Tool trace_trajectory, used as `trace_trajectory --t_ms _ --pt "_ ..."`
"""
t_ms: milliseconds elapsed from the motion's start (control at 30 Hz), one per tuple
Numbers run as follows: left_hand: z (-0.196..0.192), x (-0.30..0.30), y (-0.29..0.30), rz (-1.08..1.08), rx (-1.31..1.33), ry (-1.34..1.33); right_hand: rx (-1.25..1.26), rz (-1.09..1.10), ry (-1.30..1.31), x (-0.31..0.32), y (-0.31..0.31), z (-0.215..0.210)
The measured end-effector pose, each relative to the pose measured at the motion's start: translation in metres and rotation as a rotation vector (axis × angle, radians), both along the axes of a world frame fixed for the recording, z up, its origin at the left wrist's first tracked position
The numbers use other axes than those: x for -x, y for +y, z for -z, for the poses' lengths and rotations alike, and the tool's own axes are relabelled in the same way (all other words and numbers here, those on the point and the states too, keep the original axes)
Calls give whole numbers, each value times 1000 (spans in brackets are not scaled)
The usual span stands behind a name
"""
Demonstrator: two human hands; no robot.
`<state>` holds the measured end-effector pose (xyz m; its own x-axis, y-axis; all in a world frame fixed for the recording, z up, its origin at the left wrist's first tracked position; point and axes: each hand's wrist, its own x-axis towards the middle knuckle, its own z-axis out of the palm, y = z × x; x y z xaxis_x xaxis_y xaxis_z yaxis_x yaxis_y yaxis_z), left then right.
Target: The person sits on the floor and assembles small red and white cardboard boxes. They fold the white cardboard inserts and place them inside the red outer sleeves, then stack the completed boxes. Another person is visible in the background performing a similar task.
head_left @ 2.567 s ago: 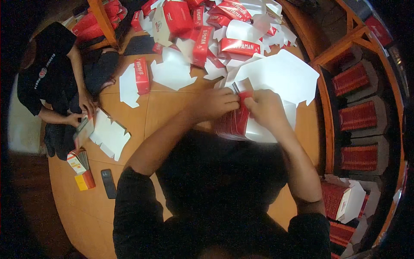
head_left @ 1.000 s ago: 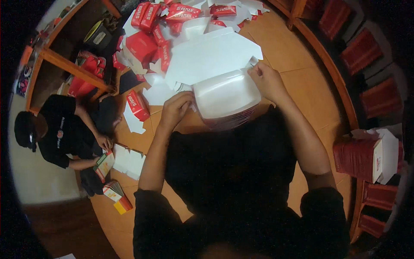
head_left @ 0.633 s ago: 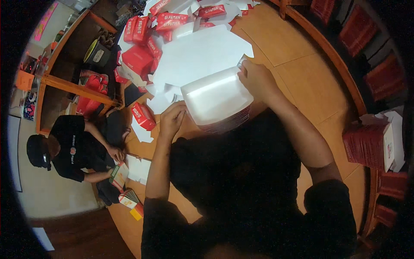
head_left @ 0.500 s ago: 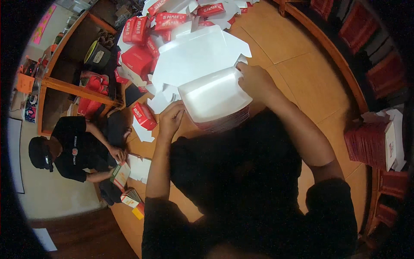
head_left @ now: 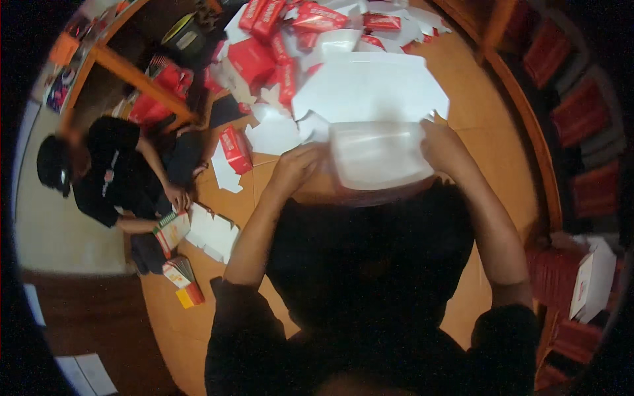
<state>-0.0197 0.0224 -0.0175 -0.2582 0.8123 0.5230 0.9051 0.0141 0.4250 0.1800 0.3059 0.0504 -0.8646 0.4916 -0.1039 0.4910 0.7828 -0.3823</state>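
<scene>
A white-lined cardboard food box (head_left: 380, 162) is held up in front of my body, its tray walls raised and its wide lid spread out on the far side. My right hand (head_left: 444, 150) grips the tray's right wall, fingers at the corner below the lid. At the left edge, my left hand (head_left: 296, 170) has its fingers curled and pressed together against the side flap; motion blur softens them. Beneath the tray, stacked dark red box edges show dimly against my black shirt.
Folded red boxes (head_left: 251, 63) and white ones lie heaped on the tiled floor ahead. At left, a seated person in black (head_left: 109, 175) handles a printed carton beside a white open one (head_left: 212, 232). Stacked red flat boxes (head_left: 558, 280) stand at right, near a wooden shelf.
My view has turned, so the scene sits differently in it. The tray's walls look more upright, and my left hand has shifted along its left side. The right hand keeps its grip.
</scene>
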Motion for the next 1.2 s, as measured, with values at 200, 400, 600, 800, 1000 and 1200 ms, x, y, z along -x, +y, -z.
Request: trace_trajectory --t_ms 200,400,600,800,1000,1200 --pt "-1 2 2 91 -65 -142 8 -112 77 -9 22 17" --pt "7 12 4 133 -50 14 284 14 63 -7 10 8" --pt "27 24 8 120 -149 101 141 36 -107 -10 20 9" --pt "23 24 10 184 -201 -1 -85 -250 45 -5 18 12" --pt "23 22 12 209 -261 -54 -263 91 -131 15 -21 -35" --pt "22 22 10 200 -261 -90 127 -81 255 51 -89 -39"
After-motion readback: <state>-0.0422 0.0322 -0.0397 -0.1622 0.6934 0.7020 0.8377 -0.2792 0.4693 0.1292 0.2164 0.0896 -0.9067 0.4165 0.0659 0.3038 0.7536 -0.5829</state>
